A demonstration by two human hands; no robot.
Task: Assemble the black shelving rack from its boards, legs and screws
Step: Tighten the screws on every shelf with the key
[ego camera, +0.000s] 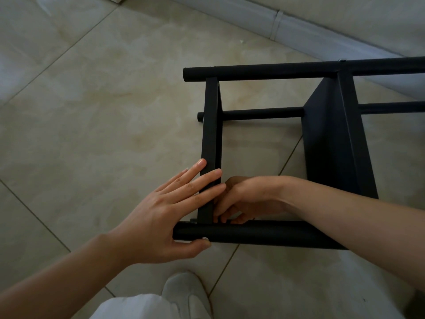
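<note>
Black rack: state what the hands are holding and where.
Left hand braces the near leg's end, fingers flat on the end board. Right hand works at their joint; its hold cannot be told.

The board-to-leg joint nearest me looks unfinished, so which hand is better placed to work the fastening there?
Probably the right hand: its curled fingertips sit inside the corner where end board meets near leg. The left hand lies flat, bracing both.

Your left hand lies flat, fingers straight, thumb tucked underneath; your right hand curls downward, fingertips pinching.
</note>
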